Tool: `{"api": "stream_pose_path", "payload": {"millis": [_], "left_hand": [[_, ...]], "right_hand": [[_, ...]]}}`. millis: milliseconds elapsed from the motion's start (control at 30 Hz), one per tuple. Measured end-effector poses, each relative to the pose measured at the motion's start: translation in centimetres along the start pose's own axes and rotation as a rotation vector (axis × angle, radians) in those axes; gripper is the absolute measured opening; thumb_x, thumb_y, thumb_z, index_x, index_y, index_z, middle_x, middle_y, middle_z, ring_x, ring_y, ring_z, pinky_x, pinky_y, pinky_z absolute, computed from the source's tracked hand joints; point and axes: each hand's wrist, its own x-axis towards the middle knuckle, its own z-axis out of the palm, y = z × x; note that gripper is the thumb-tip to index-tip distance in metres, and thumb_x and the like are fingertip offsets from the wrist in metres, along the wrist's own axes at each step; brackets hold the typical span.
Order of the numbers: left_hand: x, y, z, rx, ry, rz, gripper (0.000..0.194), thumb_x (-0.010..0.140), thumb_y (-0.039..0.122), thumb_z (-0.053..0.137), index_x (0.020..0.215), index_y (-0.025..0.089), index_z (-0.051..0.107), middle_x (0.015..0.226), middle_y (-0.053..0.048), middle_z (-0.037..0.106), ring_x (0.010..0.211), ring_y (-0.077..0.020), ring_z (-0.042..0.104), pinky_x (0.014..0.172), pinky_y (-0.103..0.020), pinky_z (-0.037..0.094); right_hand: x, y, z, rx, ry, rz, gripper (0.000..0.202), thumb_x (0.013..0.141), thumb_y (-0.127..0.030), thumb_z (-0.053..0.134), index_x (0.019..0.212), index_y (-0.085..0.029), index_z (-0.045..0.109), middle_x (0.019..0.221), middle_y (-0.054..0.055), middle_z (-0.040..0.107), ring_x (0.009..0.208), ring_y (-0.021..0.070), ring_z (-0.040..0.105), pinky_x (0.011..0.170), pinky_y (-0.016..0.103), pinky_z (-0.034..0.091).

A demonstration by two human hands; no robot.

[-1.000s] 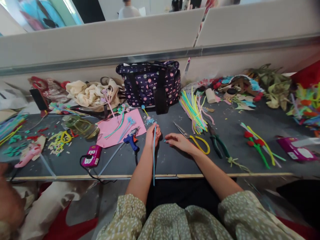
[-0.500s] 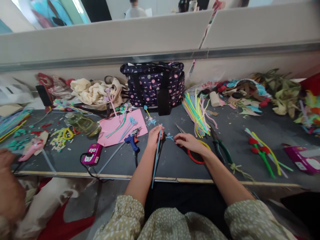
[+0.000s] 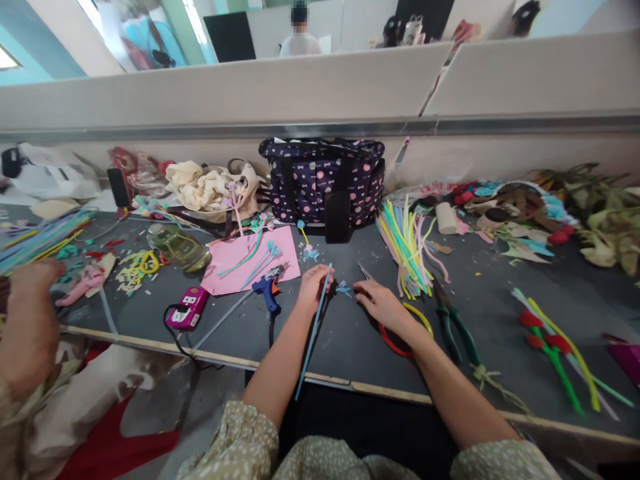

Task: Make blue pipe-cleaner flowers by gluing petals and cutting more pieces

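While the left hand (image 3: 313, 287) pinches a blue stem (image 3: 313, 333), the right hand (image 3: 383, 303) pinches a blue scrap (image 3: 343, 289).

No text, brand, number or sign can be read anywhere in this view. The small pink device (image 3: 187, 309) on the counter (image 3: 350, 340) has white patches on its top that look like labels, but the marks on them are too small and blurred to read. The dark bag (image 3: 325, 180) at the back carries only a pattern of pink and white dots and bows, no lettering. The pink sheet (image 3: 240, 275) shows no writing. The pink package (image 3: 627, 353) at the far right edge is cut off by the frame, and no print shows on it.
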Motion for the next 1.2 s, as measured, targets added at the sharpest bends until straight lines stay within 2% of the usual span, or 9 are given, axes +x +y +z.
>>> {"api": "stream_pose_path", "payload": {"millis": [100, 167, 333, 500, 667, 800, 900, 1100, 1200], "left_hand": [[-0.2, -0.2, 0.3, 0.041, -0.015, 0.015, 0.03, 0.065, 0.039, 0.077, 0.075, 0.013, 0.065, 0.053, 0.003, 0.055, 0.04, -0.0044, 0.04, 0.042, -0.019, 0.026], [-0.3, -0.3, 0.5, 0.07, -0.018, 0.012, 0.035, 0.065, 0.042, 0.078, 0.077, 0.013, 0.065, 0.054, 0.003, 0.055, 0.04, -0.004, 0.04, 0.042, -0.019, 0.026], [-0.5, -0.4, 0.7, 0.116, 0.001, 0.032, 0.044, 0.064, 0.051, 0.079, 0.079, 0.013, 0.065, 0.056, 0.003, 0.054, 0.041, -0.0033, 0.04, 0.043, -0.018, 0.027], [-0.5, -0.5, 0.6, 0.148, -0.001, 0.043, 0.047, 0.065, 0.051, 0.079, 0.087, 0.012, 0.067, 0.057, 0.002, 0.056, 0.042, -0.004, 0.043, 0.044, -0.018, 0.029], [-0.4, -0.5, 0.6, 0.108, 0.014, 0.026, 0.043, 0.064, 0.046, 0.081, 0.085, 0.012, 0.066, 0.057, 0.002, 0.056, 0.044, -0.0039, 0.043, 0.044, -0.017, 0.031], [-0.3, -0.5, 0.8, 0.053, 0.045, 0.03, 0.038, 0.063, 0.043, 0.081, 0.078, 0.012, 0.064, 0.055, 0.003, 0.055, 0.041, -0.0038, 0.041, 0.042, -0.018, 0.029], [-0.2, -0.5, 0.7, 0.062, 0.059, 0.047, 0.037, 0.063, 0.042, 0.08, 0.076, 0.013, 0.063, 0.055, 0.003, 0.056, 0.04, -0.0038, 0.041, 0.041, -0.018, 0.027], [-0.3, -0.5, 0.8, 0.067, 0.063, 0.067, 0.034, 0.064, 0.042, 0.078, 0.074, 0.013, 0.062, 0.054, 0.003, 0.056, 0.039, -0.0033, 0.04, 0.041, -0.018, 0.025], [-0.4, -0.4, 0.9, 0.068, 0.06, 0.06, 0.033, 0.065, 0.041, 0.078, 0.074, 0.013, 0.062, 0.053, 0.004, 0.055, 0.039, -0.0036, 0.04, 0.041, -0.019, 0.026]], "right_hand": [[-0.4, -0.3, 0.7, 0.005, -0.033, -0.08, 0.026, 0.088, -0.02, 0.048, 0.108, -0.02, 0.064, 0.108, 0.009, 0.068, 0.099, 0.0211, 0.063, 0.091, 0.037, 0.048], [-0.6, -0.2, 0.6, 0.002, 0.0, -0.108, 0.027, 0.092, -0.022, 0.045, 0.112, -0.02, 0.062, 0.111, 0.009, 0.067, 0.102, 0.02, 0.063, 0.092, 0.036, 0.048], [-1.2, 1.3, -1.1, -0.225, 0.138, -0.023, 0.026, 0.095, -0.024, 0.041, 0.111, -0.016, 0.061, 0.105, 0.01, 0.068, 0.099, 0.0224, 0.064, 0.088, 0.035, 0.048], [-1.6, 0.8, -2.4, -0.592, 0.008, 0.136, 0.024, 0.096, -0.024, 0.043, 0.11, -0.017, 0.061, 0.101, 0.01, 0.066, 0.091, 0.0236, 0.065, 0.071, 0.031, 0.048], [-2.0, -0.8, -2.9, -0.728, -0.094, 0.226, 0.024, 0.097, -0.025, 0.043, 0.114, -0.018, 0.058, 0.1, 0.008, 0.064, 0.091, 0.0234, 0.066, 0.068, 0.03, 0.048], [-2.5, -1.6, -3.0, -0.841, -0.193, 0.283, 0.022, 0.095, -0.03, 0.049, 0.113, -0.02, 0.057, 0.097, 0.008, 0.062, 0.084, 0.0242, 0.067, 0.057, 0.029, 0.046], [-3.1, -1.9, -3.2, -0.923, -0.195, 0.27, 0.027, 0.093, -0.03, 0.053, 0.118, -0.02, 0.054, 0.098, 0.01, 0.061, 0.087, 0.0258, 0.067, 0.053, 0.027, 0.045], [-4.2, -1.0, -4.0, -0.902, -0.295, 0.284, 0.032, 0.096, -0.029, 0.046, 0.126, -0.019, 0.048, 0.099, 0.011, 0.062, 0.083, 0.0252, 0.069, 0.055, 0.029, 0.045], [-4.3, -0.4, -4.2, -0.85, -0.316, 0.228, 0.045, 0.09, -0.023, 0.056, 0.132, -0.019, 0.044, 0.103, 0.011, 0.062, 0.092, 0.0256, 0.067, 0.064, 0.029, 0.047]]}}
